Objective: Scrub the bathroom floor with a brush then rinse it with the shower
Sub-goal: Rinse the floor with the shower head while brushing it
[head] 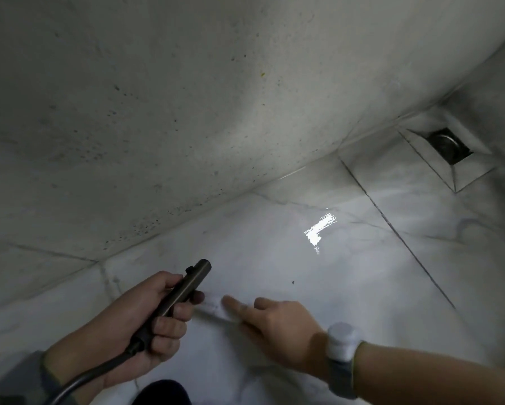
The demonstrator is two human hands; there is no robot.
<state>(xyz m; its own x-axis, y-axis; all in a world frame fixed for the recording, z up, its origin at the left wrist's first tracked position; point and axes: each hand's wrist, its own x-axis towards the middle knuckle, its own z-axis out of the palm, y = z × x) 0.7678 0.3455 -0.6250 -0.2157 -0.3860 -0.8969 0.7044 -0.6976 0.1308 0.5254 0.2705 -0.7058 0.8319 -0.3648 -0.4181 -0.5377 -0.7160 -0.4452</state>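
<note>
My left hand (146, 314) grips a dark, slim shower sprayer (187, 287), its nozzle pointing up and right over the floor. Its dark hose (79, 384) runs off at the lower left. No water shows at the nozzle. My right hand (277, 325) holds a small, blurred white brush (213, 309) low against the white marble floor tiles (347, 287), with the index finger stretched along it. The brush lies just right of the sprayer hand. Most of the brush is hidden by my fingers and blur.
A grey wall (157, 112) speckled with dark spots meets the floor along a diagonal edge. A recessed metal drain (446, 144) sits in the far right corner. Light glares off wet tile (318, 229). My dark-clothed knee (160, 393) shows at the bottom edge.
</note>
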